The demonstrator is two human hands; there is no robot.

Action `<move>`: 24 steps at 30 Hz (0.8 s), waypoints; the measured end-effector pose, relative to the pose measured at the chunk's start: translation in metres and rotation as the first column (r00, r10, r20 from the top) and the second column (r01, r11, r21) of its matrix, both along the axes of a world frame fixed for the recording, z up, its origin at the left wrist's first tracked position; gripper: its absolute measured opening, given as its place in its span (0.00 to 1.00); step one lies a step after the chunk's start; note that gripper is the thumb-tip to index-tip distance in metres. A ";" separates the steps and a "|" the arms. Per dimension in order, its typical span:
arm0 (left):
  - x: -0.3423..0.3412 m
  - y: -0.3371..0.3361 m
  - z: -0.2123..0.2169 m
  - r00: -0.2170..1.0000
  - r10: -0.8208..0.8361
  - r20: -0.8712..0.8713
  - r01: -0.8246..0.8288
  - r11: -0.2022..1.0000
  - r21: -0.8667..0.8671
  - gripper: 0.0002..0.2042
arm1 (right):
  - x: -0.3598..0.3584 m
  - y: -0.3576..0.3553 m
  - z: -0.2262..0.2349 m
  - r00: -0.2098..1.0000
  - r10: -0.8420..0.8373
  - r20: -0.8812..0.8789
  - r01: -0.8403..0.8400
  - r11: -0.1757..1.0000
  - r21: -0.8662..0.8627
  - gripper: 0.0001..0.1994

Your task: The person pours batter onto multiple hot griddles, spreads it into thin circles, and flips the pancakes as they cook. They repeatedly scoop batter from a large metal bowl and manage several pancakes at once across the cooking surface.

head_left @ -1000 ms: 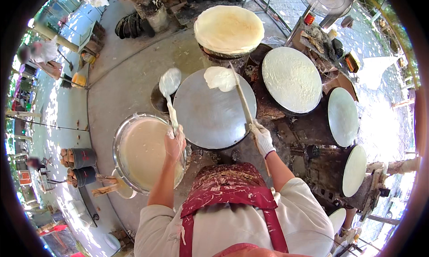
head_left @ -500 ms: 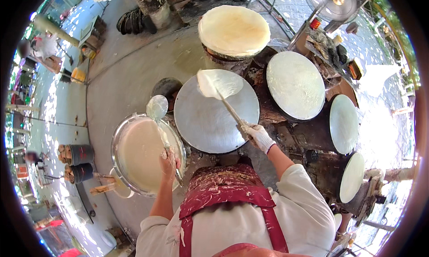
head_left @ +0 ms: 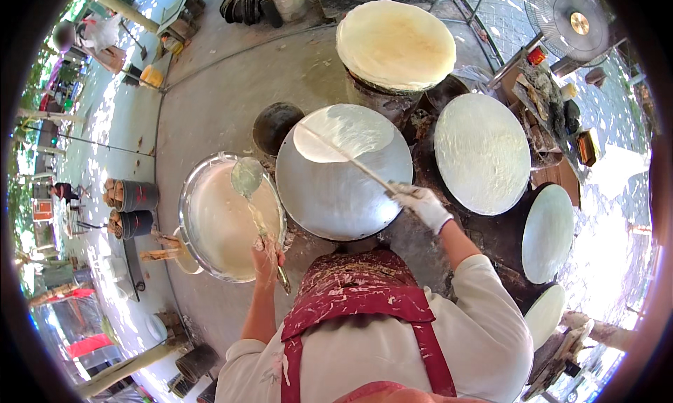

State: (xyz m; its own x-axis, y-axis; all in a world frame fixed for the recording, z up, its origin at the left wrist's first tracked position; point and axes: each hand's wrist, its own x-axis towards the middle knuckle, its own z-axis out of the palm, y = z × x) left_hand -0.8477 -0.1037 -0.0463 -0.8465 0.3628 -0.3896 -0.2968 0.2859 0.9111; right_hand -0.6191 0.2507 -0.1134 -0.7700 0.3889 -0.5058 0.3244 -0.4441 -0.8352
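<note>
Batter patch (head_left: 361,126) on far part of griddle (head_left: 333,200). Right hand (head_left: 420,205), gloved, closed round stick (head_left: 367,171); left hand (head_left: 266,258) wrapped round ladle (head_left: 247,177) over basin (head_left: 186,210). Best: light, even pressure, stick low.

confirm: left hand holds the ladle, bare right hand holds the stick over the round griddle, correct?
The right hand isn't bare: the head view shows it in a white glove, holding the stick over the round griddle; the left hand holds the ladle.
</note>
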 end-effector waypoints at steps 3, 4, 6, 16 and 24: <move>0.008 0.005 -0.001 0.999 0.036 0.004 -0.036 0.999 -0.033 0.13 | 0.003 0.053 -0.013 0.996 -0.076 0.044 0.075 0.997 0.013 0.19; 0.013 0.006 0.001 0.998 0.061 0.015 -0.061 0.998 -0.003 0.13 | -0.003 0.054 -0.014 0.997 -0.024 0.067 0.024 1.000 0.003 0.19; 0.022 0.014 0.001 0.994 0.107 0.038 -0.110 0.991 0.074 0.12 | -0.016 0.049 0.005 0.974 0.154 0.167 -0.152 0.988 -0.024 0.18; 0.046 0.034 0.009 0.983 0.174 0.051 -0.175 0.984 0.025 0.12 | -0.032 0.099 -0.025 0.989 0.150 0.003 -0.150 0.985 0.081 0.19; 0.057 0.031 -0.001 0.961 0.246 0.125 -0.243 0.969 -0.046 0.07 | -0.032 0.083 0.000 0.925 0.380 -0.002 -0.379 0.925 0.026 0.17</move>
State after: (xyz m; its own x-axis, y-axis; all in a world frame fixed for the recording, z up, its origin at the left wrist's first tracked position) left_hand -0.7911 -0.0728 -0.0471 -0.8501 0.1376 -0.5084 -0.4751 0.2164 0.8529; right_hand -0.6515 0.3340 -0.1131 -0.8657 0.0793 -0.4942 0.4590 -0.2679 -0.8471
